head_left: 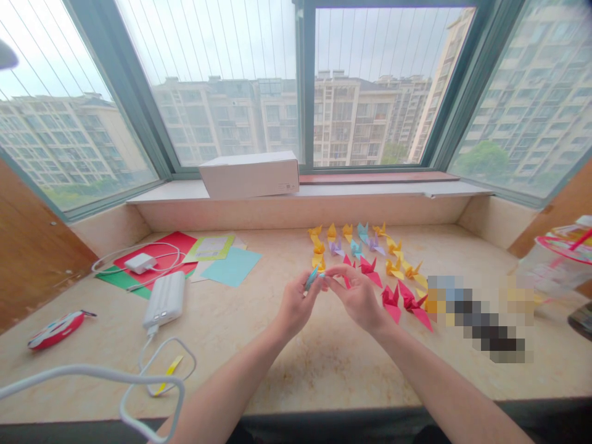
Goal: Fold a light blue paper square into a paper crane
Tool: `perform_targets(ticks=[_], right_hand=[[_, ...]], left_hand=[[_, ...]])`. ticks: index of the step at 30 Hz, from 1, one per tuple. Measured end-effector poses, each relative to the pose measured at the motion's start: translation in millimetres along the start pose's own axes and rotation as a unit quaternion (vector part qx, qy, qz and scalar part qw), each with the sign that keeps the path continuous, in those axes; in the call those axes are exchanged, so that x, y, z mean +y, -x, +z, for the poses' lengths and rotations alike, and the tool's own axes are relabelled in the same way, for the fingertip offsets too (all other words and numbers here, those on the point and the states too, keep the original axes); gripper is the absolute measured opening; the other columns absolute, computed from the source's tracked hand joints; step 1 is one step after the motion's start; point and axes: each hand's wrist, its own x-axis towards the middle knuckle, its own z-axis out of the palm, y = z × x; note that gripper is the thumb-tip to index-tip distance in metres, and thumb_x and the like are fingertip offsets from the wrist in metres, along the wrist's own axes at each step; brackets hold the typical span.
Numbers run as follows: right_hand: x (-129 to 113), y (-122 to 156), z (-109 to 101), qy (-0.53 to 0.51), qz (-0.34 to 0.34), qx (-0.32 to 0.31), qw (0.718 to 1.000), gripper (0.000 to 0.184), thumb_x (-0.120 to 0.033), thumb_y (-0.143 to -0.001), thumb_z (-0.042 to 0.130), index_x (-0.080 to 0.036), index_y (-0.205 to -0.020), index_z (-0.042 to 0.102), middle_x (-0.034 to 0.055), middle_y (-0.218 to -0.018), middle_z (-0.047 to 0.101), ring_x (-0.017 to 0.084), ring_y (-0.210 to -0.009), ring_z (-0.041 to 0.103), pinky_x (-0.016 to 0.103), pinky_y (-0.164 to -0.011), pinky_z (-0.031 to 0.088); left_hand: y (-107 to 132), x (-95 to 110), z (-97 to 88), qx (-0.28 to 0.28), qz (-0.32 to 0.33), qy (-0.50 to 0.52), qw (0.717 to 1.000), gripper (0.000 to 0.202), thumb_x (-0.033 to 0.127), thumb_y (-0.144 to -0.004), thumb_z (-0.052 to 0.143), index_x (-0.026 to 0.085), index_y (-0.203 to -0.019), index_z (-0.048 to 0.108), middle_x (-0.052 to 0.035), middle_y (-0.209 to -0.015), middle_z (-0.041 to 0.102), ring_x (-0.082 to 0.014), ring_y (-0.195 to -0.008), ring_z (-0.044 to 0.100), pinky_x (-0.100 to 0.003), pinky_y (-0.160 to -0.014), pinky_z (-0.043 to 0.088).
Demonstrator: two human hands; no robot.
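Observation:
A small piece of folded light-blue paper [311, 279] is pinched between both hands above the stone counter. My left hand [298, 299] holds it with closed thumb and fingers. From the other side, my right hand [358, 296] grips its end between thumb and forefinger. Fingers hide much of the paper, so its full shape does not show. Just beyond my hands stand several folded paper cranes: yellow cranes [348, 232], light-blue cranes [363, 232] and purple cranes [336, 248]. Red cranes [411, 302] lie close to my right hand.
Left on the counter are coloured paper sheets [234, 266], a white power bank [165, 299] with cables, a charger [140, 263] and a red-and-white pouch [58, 330]. A white box [250, 174] sits on the window ledge. At right stands a clear plastic cup [557, 268], beside a blurred-out patch.

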Motion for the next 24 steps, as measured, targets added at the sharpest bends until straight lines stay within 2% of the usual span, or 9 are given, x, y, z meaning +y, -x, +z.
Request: perform_targets(ticks=[4, 9, 13, 19, 24], right_hand=[[2.1, 1.1, -0.4, 0.018, 0.001, 0.008, 1.000, 0.020, -0.039, -0.081, 0.069, -0.022, -0.091, 0.071, 0.0054, -0.091, 0.075, 0.022, -0.087, 0.069, 0.037, -0.082, 0.056], [3.3, 1.1, -0.5, 0.035, -0.004, -0.008, 0.999, 0.020, -0.036, -0.083, 0.068, -0.022, -0.095, 0.072, 0.0063, -0.098, 0.075, 0.023, -0.093, 0.069, 0.039, -0.087, 0.054], [2.9, 0.0, -1.1, 0.044, 0.012, -0.019, 0.999, 0.024, -0.040, -0.084, 0.066, -0.021, -0.098, 0.072, 0.0065, -0.096, 0.075, 0.022, -0.089, 0.068, 0.038, -0.084, 0.053], [3.8, -1.3, -2.3, 0.053, 0.024, -0.057, 0.997, 0.027, -0.044, -0.089, 0.059, -0.020, -0.089, 0.073, 0.0063, -0.089, 0.075, 0.022, -0.084, 0.067, 0.036, -0.079, 0.051], [1.4, 0.3, -1.2, 0.058, 0.018, -0.052, 0.997, 0.024, -0.042, -0.088, 0.061, -0.021, -0.085, 0.072, 0.0045, -0.084, 0.074, 0.021, -0.079, 0.066, 0.034, -0.075, 0.049]], left_hand=[[1.4, 0.0, 1.6, 0.008, -0.008, 0.017, 1.000, 0.028, 0.044, -0.091, 0.056, 0.018, -0.092, 0.068, -0.0035, -0.080, 0.071, -0.0188, -0.079, 0.067, -0.029, -0.077, 0.049], [1.4, 0.7, 2.1, 0.030, -0.024, 0.035, 0.999, 0.029, 0.043, -0.091, 0.056, 0.017, -0.088, 0.067, -0.0036, -0.078, 0.071, -0.0168, -0.074, 0.067, -0.027, -0.071, 0.051], [0.5, 5.4, 1.3, 0.046, -0.036, 0.063, 0.996, 0.030, 0.045, -0.089, 0.058, 0.016, -0.082, 0.066, -0.0031, -0.074, 0.069, -0.0158, -0.070, 0.065, -0.026, -0.069, 0.051], [-0.3, 8.8, 1.1, 0.056, -0.040, 0.068, 0.995, 0.031, 0.045, -0.088, 0.059, 0.016, -0.078, 0.064, -0.0024, -0.071, 0.067, -0.0155, -0.069, 0.064, -0.026, -0.068, 0.051], [-0.1, 6.3, 1.1, 0.051, -0.036, 0.054, 0.997, 0.029, 0.044, -0.087, 0.060, 0.017, -0.078, 0.064, -0.0019, -0.071, 0.068, -0.0155, -0.068, 0.065, -0.026, -0.067, 0.050]])
